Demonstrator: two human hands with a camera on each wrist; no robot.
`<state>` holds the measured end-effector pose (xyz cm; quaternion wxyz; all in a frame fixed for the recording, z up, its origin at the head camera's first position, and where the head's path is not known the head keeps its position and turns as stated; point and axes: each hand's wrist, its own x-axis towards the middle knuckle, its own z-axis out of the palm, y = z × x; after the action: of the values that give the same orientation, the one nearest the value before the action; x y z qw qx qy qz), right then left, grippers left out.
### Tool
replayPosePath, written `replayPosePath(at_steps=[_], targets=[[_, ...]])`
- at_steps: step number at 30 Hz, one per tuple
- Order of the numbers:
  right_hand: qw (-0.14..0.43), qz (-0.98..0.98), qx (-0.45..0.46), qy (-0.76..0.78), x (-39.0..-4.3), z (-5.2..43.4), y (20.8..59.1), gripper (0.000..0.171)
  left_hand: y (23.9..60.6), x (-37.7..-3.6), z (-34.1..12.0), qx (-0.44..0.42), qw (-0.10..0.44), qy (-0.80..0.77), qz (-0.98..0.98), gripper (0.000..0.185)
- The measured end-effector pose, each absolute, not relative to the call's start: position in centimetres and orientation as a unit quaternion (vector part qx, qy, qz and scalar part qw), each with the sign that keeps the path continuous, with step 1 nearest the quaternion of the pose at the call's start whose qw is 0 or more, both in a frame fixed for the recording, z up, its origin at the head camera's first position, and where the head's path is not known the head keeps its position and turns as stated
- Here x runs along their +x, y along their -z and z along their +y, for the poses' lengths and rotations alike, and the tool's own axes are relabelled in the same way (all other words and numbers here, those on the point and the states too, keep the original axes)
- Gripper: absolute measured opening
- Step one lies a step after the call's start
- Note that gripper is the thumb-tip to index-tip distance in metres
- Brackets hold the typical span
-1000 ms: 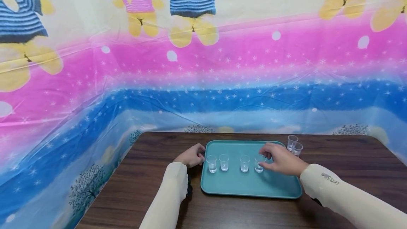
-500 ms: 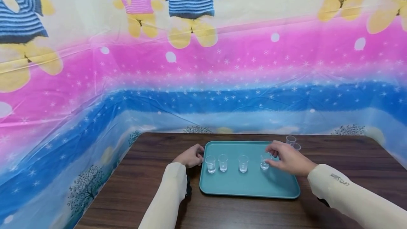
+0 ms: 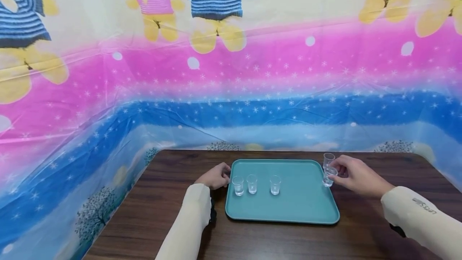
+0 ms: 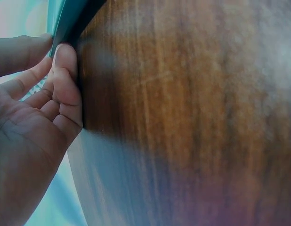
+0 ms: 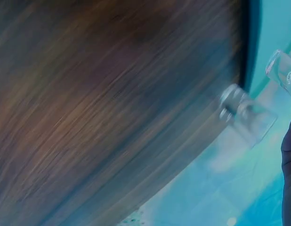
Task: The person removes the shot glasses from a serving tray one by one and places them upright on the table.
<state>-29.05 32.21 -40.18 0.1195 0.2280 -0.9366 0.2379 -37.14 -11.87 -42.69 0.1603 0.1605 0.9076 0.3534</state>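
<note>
- Right now a small clear cup (image 3: 327,177) hangs upright at the right rim of the teal tray (image 3: 288,212), mouth up, long axis vertical, just in front of another clear cup (image 3: 328,159) standing on the table.
- Thumb and fingertips of the right hand (image 3: 355,177) pinch it near the rim; it looks lifted, not set down.
- By my reckoning it's partway: three cups (image 3: 252,183) remain in a row on the tray's left half, one is in hand.
- Over at the left edge, the left hand (image 3: 216,176) grips the tray's rim, fingers curled against it, steadying.
- Underneath, the dark wooden table (image 3: 173,220).
</note>
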Motion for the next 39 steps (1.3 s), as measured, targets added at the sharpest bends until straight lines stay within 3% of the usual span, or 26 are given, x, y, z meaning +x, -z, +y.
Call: replayPosePath(at_steps=[30, 39], targets=[[0.093, -0.955, 0.160, -0.229, -28.8, 34.7, 41.0, 0.037, 42.5, -36.4, -11.6, 0.150, 0.165, -0.356, 0.907, 0.034], [0.128, -0.949, 0.190, -0.216, -29.1, 34.1, 39.7, 0.033, 42.4, -36.4, -11.6, 0.149, 0.162, -0.358, 0.907, 0.036]])
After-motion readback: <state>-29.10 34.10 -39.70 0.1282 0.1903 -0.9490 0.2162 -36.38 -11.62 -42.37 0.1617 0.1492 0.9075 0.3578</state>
